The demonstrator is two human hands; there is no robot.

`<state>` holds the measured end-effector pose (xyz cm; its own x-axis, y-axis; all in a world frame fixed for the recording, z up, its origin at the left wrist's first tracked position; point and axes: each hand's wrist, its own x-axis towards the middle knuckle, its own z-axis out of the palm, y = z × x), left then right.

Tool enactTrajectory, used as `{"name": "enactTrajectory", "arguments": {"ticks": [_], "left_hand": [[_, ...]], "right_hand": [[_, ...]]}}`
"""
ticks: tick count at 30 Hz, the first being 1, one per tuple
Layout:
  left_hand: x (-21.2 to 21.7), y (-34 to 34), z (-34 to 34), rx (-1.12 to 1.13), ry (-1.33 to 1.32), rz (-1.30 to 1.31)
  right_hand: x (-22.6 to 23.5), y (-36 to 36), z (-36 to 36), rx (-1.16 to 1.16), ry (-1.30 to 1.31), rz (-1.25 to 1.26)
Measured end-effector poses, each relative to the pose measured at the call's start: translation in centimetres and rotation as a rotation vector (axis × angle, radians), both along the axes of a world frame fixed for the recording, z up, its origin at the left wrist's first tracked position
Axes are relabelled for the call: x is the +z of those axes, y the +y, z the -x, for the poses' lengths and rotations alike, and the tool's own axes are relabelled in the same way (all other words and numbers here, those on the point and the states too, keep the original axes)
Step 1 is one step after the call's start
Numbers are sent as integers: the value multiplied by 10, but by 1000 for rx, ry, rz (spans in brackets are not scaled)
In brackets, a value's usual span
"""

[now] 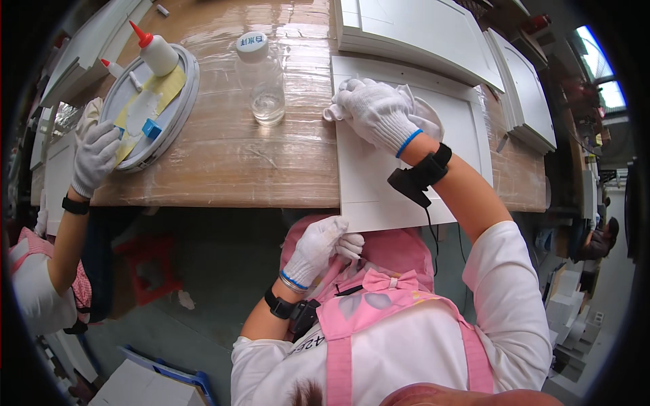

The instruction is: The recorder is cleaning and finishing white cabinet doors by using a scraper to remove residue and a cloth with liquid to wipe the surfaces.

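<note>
A white framed panel (379, 196) lies on the table, its near edge reaching past the table edge toward me. My right hand (376, 111), in a white knit glove, is closed on a bunched white cloth (428, 120) and presses it on the panel's far left part. My left hand (318, 250), gloved too, is at the panel's near left corner with its fingers curled at the edge. A clear bottle (266, 101) with a white cap stands left of the panel, some liquid at its bottom.
A stack of white panels (413, 34) stands behind; more panels (518, 88) lie at the right. On the left, a round grey lid (193, 74) carries a white glue bottle (161, 57) with a red tip and a blue block (151, 128). A co-worker's gloved hand (95, 159) is beside it.
</note>
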<state>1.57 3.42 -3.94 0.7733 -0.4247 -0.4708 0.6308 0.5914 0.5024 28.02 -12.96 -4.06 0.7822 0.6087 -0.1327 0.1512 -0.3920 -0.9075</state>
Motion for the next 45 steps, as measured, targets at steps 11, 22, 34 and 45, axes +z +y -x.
{"name": "enactTrajectory", "arguments": {"ticks": [11, 22, 34, 45], "left_hand": [[-5, 4, 1, 28, -3, 133], [-36, 6, 7, 25, -13, 326], [-20, 5, 9, 81, -137, 127], [-3, -1, 8, 111, -117, 20]], "right_hand": [[0, 17, 8, 133, -365, 23], [65, 25, 57, 324, -902, 728], [85, 0, 167, 518, -841, 638], [82, -10, 183, 680, -916, 559]]}}
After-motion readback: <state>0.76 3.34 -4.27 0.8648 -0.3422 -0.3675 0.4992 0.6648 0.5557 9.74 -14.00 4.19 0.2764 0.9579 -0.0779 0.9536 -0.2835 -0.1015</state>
